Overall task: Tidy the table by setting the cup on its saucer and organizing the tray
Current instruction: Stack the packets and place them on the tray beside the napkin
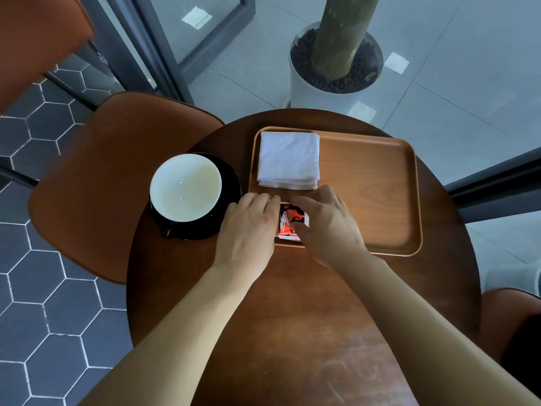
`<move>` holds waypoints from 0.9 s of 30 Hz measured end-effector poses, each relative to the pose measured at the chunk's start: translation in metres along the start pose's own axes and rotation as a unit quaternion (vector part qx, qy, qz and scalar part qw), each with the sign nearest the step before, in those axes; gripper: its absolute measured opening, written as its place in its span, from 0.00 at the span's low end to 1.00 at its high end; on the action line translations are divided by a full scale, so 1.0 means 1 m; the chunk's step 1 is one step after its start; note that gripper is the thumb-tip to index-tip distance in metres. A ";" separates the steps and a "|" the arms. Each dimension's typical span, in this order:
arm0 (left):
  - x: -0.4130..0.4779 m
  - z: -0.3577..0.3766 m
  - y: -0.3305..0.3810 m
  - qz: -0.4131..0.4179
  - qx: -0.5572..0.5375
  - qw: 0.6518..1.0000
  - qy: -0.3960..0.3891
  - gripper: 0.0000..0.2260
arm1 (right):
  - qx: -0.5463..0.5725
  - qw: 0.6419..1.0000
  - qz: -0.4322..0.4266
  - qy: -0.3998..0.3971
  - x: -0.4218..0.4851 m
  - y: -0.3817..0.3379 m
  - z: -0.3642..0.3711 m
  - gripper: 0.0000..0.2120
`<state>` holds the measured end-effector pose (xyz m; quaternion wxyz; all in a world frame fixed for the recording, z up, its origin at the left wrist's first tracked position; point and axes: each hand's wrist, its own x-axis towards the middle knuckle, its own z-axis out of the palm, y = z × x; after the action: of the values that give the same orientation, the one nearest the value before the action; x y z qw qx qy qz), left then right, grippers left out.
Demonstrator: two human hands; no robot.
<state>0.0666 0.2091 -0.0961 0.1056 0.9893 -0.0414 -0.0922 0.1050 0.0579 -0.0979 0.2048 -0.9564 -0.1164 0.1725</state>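
Note:
A white-lined black cup [186, 187] stands on a black saucer [231, 183] at the left of the round wooden table [292, 303]. A wooden tray [374, 194] lies to its right, with a folded white cloth [288, 161] in its far left corner. At the tray's near left corner lies a small red, black and white packet [291, 219]. My left hand [248, 230] and my right hand [328, 227] flank the packet, fingers curled against its left and right edges. Part of the packet is hidden under my fingers.
A brown chair seat [111, 183] stands close against the table's left side, another chair back at top left. A white planter [330, 83] with a trunk stands on the floor beyond the table. The right half of the tray is bare wood.

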 end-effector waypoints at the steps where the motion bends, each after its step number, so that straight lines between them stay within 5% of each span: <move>1: 0.000 0.000 0.001 0.001 0.001 1.000 -0.002 0.21 | 0.002 1.000 -0.001 -0.001 0.000 0.000 0.000 0.18; 27: -0.024 0.008 -0.002 0.018 -0.005 0.999 0.043 0.16 | 0.036 0.998 0.020 0.038 -0.017 0.005 0.011 0.26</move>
<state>0.0418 0.2122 -0.1003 0.1136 0.9909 -0.0544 -0.0479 0.0860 0.0522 -0.1049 0.2399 -0.9564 -0.0829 0.1447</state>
